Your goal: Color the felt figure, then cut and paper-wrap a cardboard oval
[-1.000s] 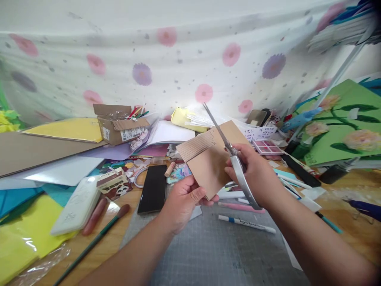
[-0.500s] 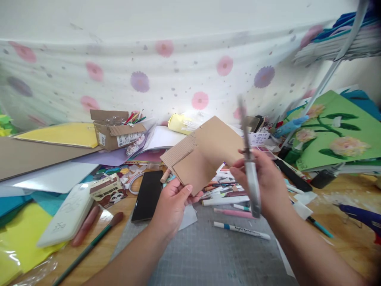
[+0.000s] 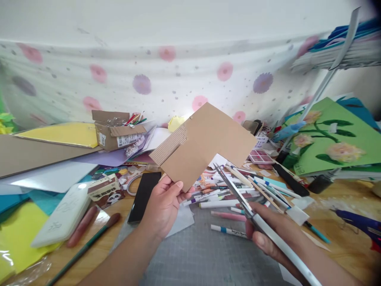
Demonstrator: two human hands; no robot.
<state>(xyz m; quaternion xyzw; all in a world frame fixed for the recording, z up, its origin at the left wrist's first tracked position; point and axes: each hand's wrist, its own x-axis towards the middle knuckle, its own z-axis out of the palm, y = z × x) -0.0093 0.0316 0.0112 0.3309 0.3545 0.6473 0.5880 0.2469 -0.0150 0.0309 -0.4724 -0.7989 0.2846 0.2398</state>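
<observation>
My left hand (image 3: 162,204) pinches the lower corner of a brown corrugated cardboard piece (image 3: 205,143) and holds it raised over the table. One edge of the cardboard shows its ribbed inner layer. My right hand (image 3: 274,234) grips a pair of grey-handled scissors (image 3: 247,206), blades together and pointing up-left, low over a heap of pens. The scissors are apart from the cardboard, below and to its right.
A pile of pens and markers (image 3: 235,190) lies behind the grey cutting mat (image 3: 205,254). A black phone (image 3: 143,191), a small open carton (image 3: 117,129), coloured paper sheets (image 3: 35,222), a green flower painting (image 3: 330,139) and a blue glue gun (image 3: 361,224) surround the work area.
My right hand pulled the scissors off the cardboard and lowered them toward the pens. My left hand lifted and tilted the cardboard higher.
</observation>
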